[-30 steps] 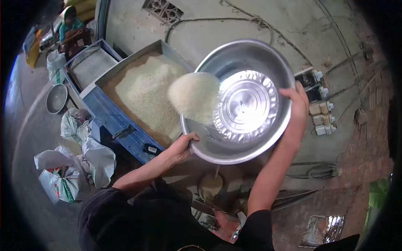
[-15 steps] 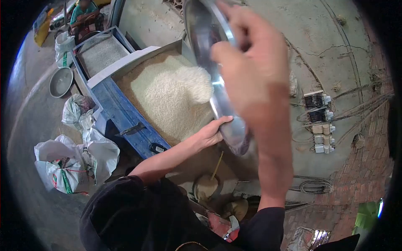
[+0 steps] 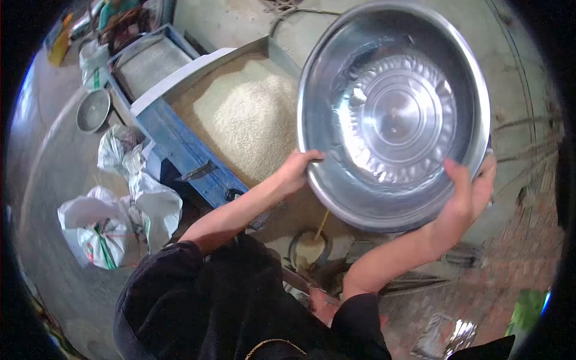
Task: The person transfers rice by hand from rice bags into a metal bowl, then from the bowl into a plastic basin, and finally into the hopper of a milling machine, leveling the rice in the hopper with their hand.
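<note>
A large shiny metal basin (image 3: 396, 120) is held up in both hands, its hollow inside facing me with no grain in it. My left hand (image 3: 297, 170) grips the lower left rim, thumb over the edge. On the lower right, my right hand (image 3: 471, 192) is closed round the rim with the thumb inside. Left of the basin, a mound of pale grain that looks like rice (image 3: 255, 123) lies in a blue metal hopper (image 3: 186, 156). The fingers behind the rim are partly hidden.
A second tray of grain (image 3: 150, 66) adjoins the hopper's far end. White sacks (image 3: 96, 222) and a smaller metal basin (image 3: 93, 112) stand on the left floor. Below is a round bucket (image 3: 309, 249) with a stick. A person (image 3: 120, 18) sits at the upper left.
The basin has swung from edge-on, with grain pouring out, to facing me and moved right. My right hand came down from its top edge area to the lower right. The grain stream has stopped.
</note>
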`<state>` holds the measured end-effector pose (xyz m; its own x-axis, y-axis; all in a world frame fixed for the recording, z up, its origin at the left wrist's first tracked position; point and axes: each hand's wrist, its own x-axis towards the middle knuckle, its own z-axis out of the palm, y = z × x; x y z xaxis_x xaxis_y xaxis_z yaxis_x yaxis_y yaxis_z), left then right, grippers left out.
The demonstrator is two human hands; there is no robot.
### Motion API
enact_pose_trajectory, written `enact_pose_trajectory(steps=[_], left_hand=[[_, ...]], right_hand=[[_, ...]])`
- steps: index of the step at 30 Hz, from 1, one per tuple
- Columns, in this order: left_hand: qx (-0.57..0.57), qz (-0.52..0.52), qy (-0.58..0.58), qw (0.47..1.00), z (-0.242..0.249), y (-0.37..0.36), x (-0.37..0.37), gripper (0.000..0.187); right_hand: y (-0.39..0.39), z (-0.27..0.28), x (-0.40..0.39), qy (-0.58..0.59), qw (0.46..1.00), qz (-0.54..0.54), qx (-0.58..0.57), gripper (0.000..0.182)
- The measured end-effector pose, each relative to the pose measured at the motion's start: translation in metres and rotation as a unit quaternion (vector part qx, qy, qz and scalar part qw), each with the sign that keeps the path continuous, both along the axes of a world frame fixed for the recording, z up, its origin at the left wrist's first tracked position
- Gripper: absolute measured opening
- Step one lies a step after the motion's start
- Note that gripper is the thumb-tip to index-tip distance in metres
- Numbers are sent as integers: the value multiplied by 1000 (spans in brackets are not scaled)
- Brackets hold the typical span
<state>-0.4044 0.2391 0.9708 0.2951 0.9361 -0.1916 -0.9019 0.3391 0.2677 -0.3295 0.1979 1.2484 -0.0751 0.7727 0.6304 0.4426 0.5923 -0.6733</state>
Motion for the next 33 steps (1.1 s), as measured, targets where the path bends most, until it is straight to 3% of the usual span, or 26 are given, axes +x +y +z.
enact_pose_trajectory(steps=[2,5,9,13,17,21,23,24,25,26,29,31,33], left_hand=[[-53,9,43,998,18,-10,-22,45],[-18,33,168,985,6,-7,-49,44],[-3,96,316,944,18,-16,-65,31],[33,71,397,915,40,-28,-52,37],[56,37,418,906,23,-28,-22,42],[33,-49,444,894,9,-31,30,43],[43,-85,459,884,0,-31,65,43],[44,-148,465,872,1,-34,89,41],[43,-210,469,857,0,-38,117,40],[110,-270,450,844,-9,-44,146,37],[210,-466,417,752,-41,-76,260,38],[206,-596,303,714,-7,-103,331,41],[265,-636,160,707,-19,-132,387,41]], right_hand=[[-9,-19,24,140,985,-100,5,24],[-13,-69,94,282,930,-235,-30,59],[-37,-151,138,450,854,-242,-99,48],[-74,-237,175,503,810,-270,-134,36],[-106,-242,180,568,753,-313,-116,35],[-144,-230,216,540,745,-376,-105,34],[-170,-223,251,433,738,-503,-122,35],[-210,-237,297,242,758,-581,-171,37],[-240,-232,328,294,755,-566,-150,38],[-270,-228,360,344,750,-551,-127,39],[-329,-151,400,297,697,-652,-26,44],[-382,-101,410,215,653,-726,26,47],[-437,-54,405,126,592,-794,60,50]])
